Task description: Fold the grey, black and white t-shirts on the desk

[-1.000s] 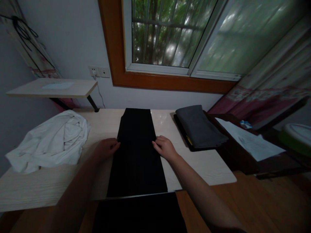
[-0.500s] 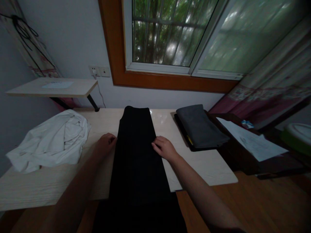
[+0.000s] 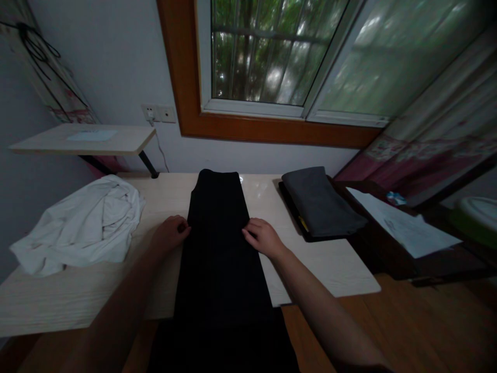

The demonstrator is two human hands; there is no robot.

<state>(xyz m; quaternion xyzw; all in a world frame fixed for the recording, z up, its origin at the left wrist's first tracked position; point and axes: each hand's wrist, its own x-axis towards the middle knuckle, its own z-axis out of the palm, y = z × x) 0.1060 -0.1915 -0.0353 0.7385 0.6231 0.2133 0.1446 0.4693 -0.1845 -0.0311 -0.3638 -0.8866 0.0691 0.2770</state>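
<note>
A pair of black trousers (image 3: 217, 248), as it looks, lies folded lengthwise into a long strip on the pale table (image 3: 306, 269). Its near end hangs over the front edge and merges with dark fabric below. At the strip's left edge, my left hand (image 3: 171, 234) is closed, thumb and fingertips pinching the cloth. Opposite it, my right hand (image 3: 264, 237) pinches the right edge with curled fingers. Both hands are about midway along the part on the table. The fabric is so dark that its seams and layers cannot be made out.
A crumpled white cloth (image 3: 89, 223) lies to the left, before a small raised shelf (image 3: 128, 140). Folded grey and black clothes (image 3: 320, 202) are stacked at the right. Beyond them, a dark side table (image 3: 392, 254) carries a paper sheet (image 3: 404, 223). A window (image 3: 272, 62) is behind.
My left hand has shifted slightly right, its fingertips now over the trousers' left edge. My right hand and the trousers look the same.
</note>
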